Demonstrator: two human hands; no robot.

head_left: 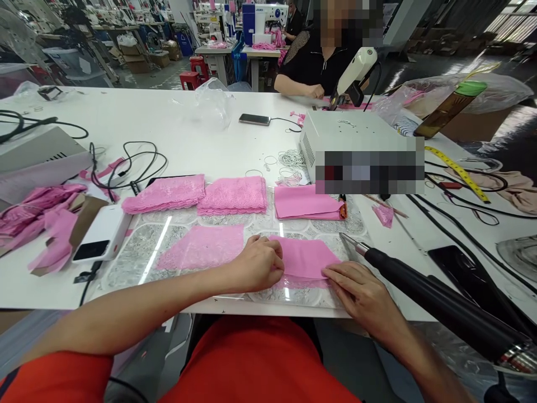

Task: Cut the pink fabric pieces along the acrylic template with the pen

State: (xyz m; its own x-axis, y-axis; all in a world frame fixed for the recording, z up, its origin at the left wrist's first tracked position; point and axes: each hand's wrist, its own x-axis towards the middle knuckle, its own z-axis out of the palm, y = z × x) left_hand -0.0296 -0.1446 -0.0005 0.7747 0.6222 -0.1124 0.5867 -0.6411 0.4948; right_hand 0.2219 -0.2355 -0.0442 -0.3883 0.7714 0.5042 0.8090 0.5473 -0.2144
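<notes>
A smooth pink fabric piece (308, 256) lies over a paler pink layer on the patterned mat in front of me. My left hand (260, 264) is closed, its curled fingers pinching the left edge of this fabric. At the right corner, my right hand (356, 288) grips the same piece between thumb and fingertips. To the left lies a pink lace piece (205, 246), partly behind my left wrist. Behind these sit two folded stacks of pink lace (232, 196) and a stack of smooth pink pieces (306, 202).
A black pen-like tool with a metal tip (419, 291) slants in beside my right hand. A grey box (356, 131) stands behind the stacks, with cables to its right. At left are a white device (103, 232) and pink cloth (39, 207). A person (312, 67) sits opposite.
</notes>
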